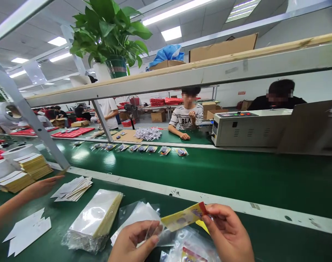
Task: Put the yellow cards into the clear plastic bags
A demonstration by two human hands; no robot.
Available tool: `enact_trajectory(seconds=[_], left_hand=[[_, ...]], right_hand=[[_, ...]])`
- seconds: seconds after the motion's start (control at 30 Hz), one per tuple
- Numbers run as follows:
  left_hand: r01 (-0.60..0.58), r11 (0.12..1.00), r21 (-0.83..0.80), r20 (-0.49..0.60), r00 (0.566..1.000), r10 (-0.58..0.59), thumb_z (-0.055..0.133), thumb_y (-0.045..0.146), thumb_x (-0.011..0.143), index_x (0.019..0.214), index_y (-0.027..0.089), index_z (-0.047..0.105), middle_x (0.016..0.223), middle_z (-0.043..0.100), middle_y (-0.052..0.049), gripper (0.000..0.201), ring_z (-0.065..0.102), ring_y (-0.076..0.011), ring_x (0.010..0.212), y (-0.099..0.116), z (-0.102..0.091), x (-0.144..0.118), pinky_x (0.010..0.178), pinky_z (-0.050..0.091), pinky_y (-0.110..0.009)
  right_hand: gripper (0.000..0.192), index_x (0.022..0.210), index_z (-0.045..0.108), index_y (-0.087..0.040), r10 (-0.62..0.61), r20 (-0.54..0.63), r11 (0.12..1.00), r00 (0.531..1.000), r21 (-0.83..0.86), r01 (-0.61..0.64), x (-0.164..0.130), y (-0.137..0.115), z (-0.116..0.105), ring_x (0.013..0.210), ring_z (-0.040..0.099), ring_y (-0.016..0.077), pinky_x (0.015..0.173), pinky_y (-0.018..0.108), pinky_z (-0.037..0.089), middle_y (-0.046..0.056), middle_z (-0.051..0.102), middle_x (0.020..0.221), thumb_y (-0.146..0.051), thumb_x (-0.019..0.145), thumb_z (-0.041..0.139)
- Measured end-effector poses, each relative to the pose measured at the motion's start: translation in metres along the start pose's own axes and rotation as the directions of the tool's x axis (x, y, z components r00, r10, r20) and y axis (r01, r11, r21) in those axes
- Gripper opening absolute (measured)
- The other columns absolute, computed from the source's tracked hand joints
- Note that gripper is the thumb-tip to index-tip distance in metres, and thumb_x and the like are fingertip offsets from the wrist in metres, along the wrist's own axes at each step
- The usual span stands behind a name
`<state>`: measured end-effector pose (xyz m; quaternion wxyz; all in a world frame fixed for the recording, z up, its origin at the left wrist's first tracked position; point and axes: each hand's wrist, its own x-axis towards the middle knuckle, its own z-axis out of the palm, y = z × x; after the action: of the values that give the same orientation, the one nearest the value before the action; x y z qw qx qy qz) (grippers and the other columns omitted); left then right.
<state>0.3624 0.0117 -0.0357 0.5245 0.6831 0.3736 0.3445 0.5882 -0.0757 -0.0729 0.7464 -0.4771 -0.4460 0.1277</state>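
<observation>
My right hand (229, 233) pinches a yellow printed card (182, 219) by its red right end, low in the middle of the view. My left hand (134, 242) grips a clear plastic sleeve (166, 236) just below the card's left end. Beneath both hands lie more clear bags (191, 247) with printed cards inside. A stack of clear sleeves (96, 218) sits to the left of my left hand on the green table.
A co-worker's arm (26, 196) reaches in from the left beside white cards (73, 188) and yellow card stacks (34, 165). Packed bags (144, 148) ride the green conveyor. Two people sit opposite, next to a grey machine (243, 129). A potted plant (111, 40) stands on the shelf.
</observation>
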Motion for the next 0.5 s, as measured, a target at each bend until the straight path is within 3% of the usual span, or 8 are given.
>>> enact_trajectory(seconds=[0.13,0.27,0.5], left_hand=[[0.002,0.999,0.046,0.062,0.998,-0.005,0.076,0.049,0.068,0.095,0.024,0.079,0.099,0.080,-0.009,0.037,0.074,-0.0279,0.091,-0.010,-0.006,0.004,0.088,0.057,-0.039],[0.010,0.996,0.089,0.083,0.996,-0.018,0.075,0.046,0.070,0.096,0.026,0.079,0.103,0.080,-0.009,0.033,0.073,-0.0295,0.096,-0.014,-0.010,0.006,0.090,0.056,-0.041],[0.021,0.994,0.111,0.064,0.998,-0.028,0.075,0.046,0.069,0.095,0.026,0.079,0.101,0.080,-0.009,0.033,0.074,-0.0297,0.094,-0.010,-0.009,0.003,0.089,0.057,-0.040]], right_hand=[[0.009,0.094,0.068,-0.025,-0.169,0.124,0.972,0.978,-0.146,0.187,0.003,-0.007,0.001,0.081,0.071,0.0186,0.070,0.024,0.059,0.005,0.073,0.085,-0.021,0.087,0.063],[0.019,0.100,0.064,-0.026,-0.305,0.308,0.904,0.901,-0.203,0.375,0.013,-0.015,-0.001,0.076,0.070,0.0182,0.068,0.026,0.058,0.003,0.072,0.084,-0.013,0.089,0.055],[0.024,0.104,0.057,-0.026,-0.321,0.374,0.847,0.870,-0.297,0.440,0.021,-0.017,-0.001,0.075,0.067,0.0170,0.067,0.026,0.055,0.003,0.070,0.085,-0.008,0.088,0.052]])
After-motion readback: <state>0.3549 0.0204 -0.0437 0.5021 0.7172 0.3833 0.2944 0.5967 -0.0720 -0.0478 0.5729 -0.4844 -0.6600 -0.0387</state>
